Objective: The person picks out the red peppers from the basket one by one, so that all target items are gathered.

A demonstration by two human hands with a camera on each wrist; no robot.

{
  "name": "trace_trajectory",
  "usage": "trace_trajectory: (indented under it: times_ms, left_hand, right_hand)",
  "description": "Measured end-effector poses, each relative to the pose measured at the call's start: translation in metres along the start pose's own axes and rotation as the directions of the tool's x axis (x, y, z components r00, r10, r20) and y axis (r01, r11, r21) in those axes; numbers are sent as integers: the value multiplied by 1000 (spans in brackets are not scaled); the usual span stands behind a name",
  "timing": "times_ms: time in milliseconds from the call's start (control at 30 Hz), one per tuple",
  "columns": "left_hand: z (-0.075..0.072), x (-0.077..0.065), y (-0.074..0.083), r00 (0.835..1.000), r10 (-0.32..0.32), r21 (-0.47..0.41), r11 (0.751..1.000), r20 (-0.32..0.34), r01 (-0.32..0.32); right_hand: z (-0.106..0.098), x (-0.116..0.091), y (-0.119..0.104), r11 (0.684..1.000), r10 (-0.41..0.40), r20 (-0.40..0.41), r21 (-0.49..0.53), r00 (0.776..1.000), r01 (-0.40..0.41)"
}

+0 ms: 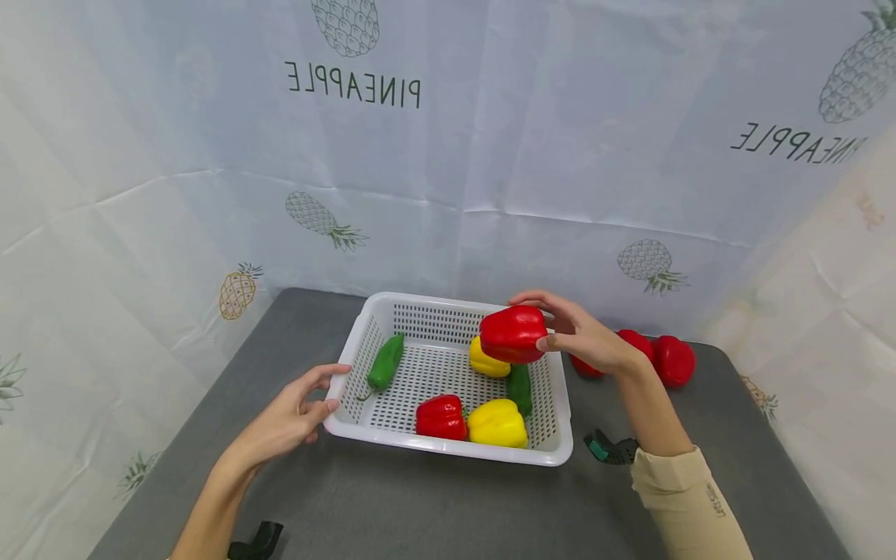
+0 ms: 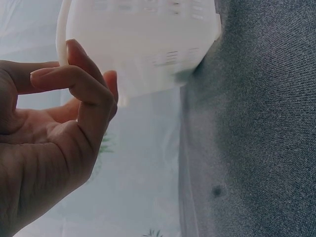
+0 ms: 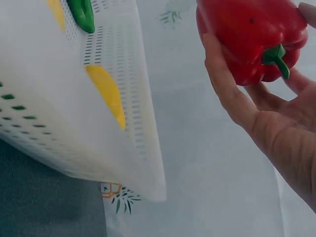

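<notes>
My right hand (image 1: 585,336) holds a red bell pepper (image 1: 512,334) above the right side of a white perforated basket (image 1: 448,449). In the right wrist view the red pepper's green stem shows, with fingers and thumb around its body. At the basket's left end, my left hand (image 1: 287,416) grips the rim between thumb and fingers. Inside the basket lie a green chili pepper (image 1: 386,362), a second red bell pepper (image 1: 441,418) and a yellow bell pepper (image 1: 498,424). Another yellow pepper (image 1: 488,362) and a dark green vegetable (image 1: 519,390) are partly hidden beneath the held pepper.
More red bell peppers (image 1: 674,362) lie on the grey table (image 1: 420,505) right of the basket, partly behind my right forearm. A black-and-green strap-like object (image 1: 610,449) is near the right wrist. A pineapple-print curtain (image 1: 448,140) encloses the back and sides.
</notes>
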State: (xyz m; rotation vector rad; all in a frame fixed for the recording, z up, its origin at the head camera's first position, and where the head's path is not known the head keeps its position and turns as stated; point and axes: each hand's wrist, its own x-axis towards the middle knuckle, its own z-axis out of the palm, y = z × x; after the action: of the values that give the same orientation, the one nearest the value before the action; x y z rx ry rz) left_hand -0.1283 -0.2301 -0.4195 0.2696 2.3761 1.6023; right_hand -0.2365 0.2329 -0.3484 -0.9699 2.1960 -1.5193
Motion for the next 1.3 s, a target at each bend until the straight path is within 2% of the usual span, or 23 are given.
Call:
trace_trajectory:
  times_ms: [333,500,833,1133,1300]
  left_hand:
    - [2,-1,0,1000,-5,-8,1000,3,5]
    - [2,-1,-1,1000,-1,-6,1000,6,1]
    - [1,0,-1,1000,-6,4,1000,-2,6]
    - [0,1,-1,1000,-3,11,1000,0,3]
    - [0,1,-1,1000,7,4,1000,5,-7]
  right_hand:
    - [-2,-32,-9,999,35,-138,-33,990,-40]
    - [-6,-43,-10,999,16,-179,-27,984,-21]
    - [-18,-61,-7,998,-9,-197,58,980,21]
    - [-32,-80,9,980,-109,-166,145,980,133]
    - [-38,-87,14,972,-98,-180,193,979,133]
